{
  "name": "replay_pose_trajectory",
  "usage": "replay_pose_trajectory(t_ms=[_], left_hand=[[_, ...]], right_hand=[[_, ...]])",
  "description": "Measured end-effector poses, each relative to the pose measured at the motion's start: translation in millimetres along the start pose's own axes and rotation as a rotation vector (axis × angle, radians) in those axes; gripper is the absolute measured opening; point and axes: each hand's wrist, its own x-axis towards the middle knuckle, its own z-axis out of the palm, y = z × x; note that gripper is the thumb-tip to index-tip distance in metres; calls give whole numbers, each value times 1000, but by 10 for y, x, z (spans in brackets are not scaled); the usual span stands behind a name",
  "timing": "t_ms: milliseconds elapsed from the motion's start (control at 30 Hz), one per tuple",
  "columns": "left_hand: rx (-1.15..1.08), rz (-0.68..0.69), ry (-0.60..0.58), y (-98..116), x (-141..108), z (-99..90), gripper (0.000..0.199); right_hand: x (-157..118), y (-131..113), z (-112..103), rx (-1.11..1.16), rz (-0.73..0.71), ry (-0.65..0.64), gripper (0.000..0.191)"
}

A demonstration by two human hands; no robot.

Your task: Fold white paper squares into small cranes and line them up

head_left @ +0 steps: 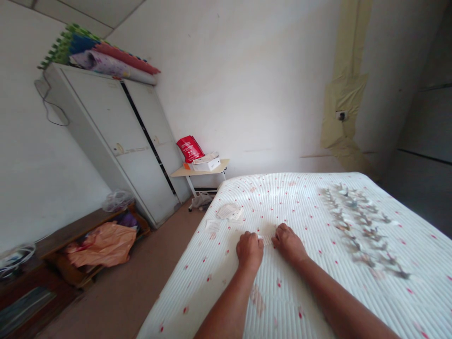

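A small piece of printed paper (268,240) lies on the mattress between my two hands. My left hand (249,249) is closed on its left edge, fingers curled. On the opposite edge my right hand (288,242) is also closed, with the fingertips pressed down. Just beyond the left hand, several loose sheets of printed paper (229,212) lie flat. Over on the right stand rows of small folded paper figures (363,219), which look like paper cranes. Their fine detail is blurred.
White quilted mattress (282,292) with red specks fills the foreground. Behind its far left corner, a small table (178,173) bears a red bag (190,149) and a white box (208,164). A grey cabinet (102,122) and a low wooden bench (76,278) stand left.
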Motion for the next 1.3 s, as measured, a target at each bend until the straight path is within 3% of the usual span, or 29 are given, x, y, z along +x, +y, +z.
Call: replay_pose_trajectory(t_ms=[233, 400, 733, 1000, 1300], left_hand=[[0, -7, 6, -10, -7, 26, 18], [-44, 64, 17, -13, -22, 13, 17], [-147, 56, -42, -59, 40, -14, 15], [-167, 57, -44, -87, 49, 19, 18], [-151, 54, -46, -88, 53, 14, 17]], right_hand=[[-23, 12, 3, 38, 1, 40, 14], [-40, 7, -22, 29, -65, 46, 17], [-22, -62, -84, 69, 36, 9, 13], [-36, -135, -84, 24, 80, 23, 25], [11, -77, -63, 84, 127, 2, 17]])
